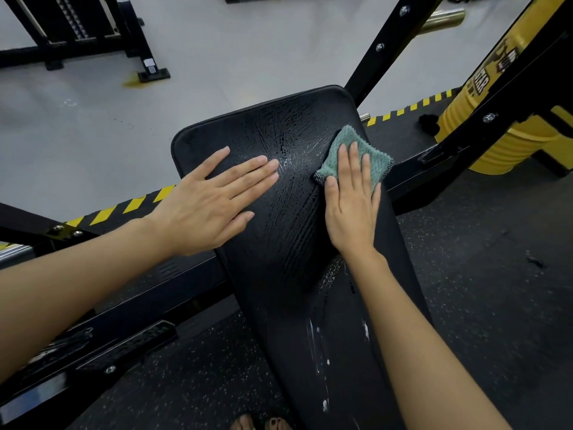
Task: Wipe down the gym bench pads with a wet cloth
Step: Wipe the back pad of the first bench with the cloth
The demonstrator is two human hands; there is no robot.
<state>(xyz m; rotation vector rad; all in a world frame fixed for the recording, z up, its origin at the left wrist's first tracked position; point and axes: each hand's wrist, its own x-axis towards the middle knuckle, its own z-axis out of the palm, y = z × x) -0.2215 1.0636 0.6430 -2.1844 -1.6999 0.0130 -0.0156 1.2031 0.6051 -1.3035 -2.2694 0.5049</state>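
Note:
A black bench pad [279, 249] runs from the bottom centre up to a rounded far end, its surface streaked with wet wipe marks. A folded green cloth [352, 150] lies near the pad's far right edge. My right hand [352, 203] presses flat on the cloth with straight fingers. My left hand [214, 200] rests flat on the pad's left side, fingers straight and spread, holding nothing.
Black rack uprights [381, 48] rise behind the pad on the right, beside a yellow barrel [496, 138]. A yellow-and-black striped floor edge [124, 209] crosses under the bench. Another black machine frame [130, 41] stands on the grey floor at top left. Toes [263, 423] show at the bottom.

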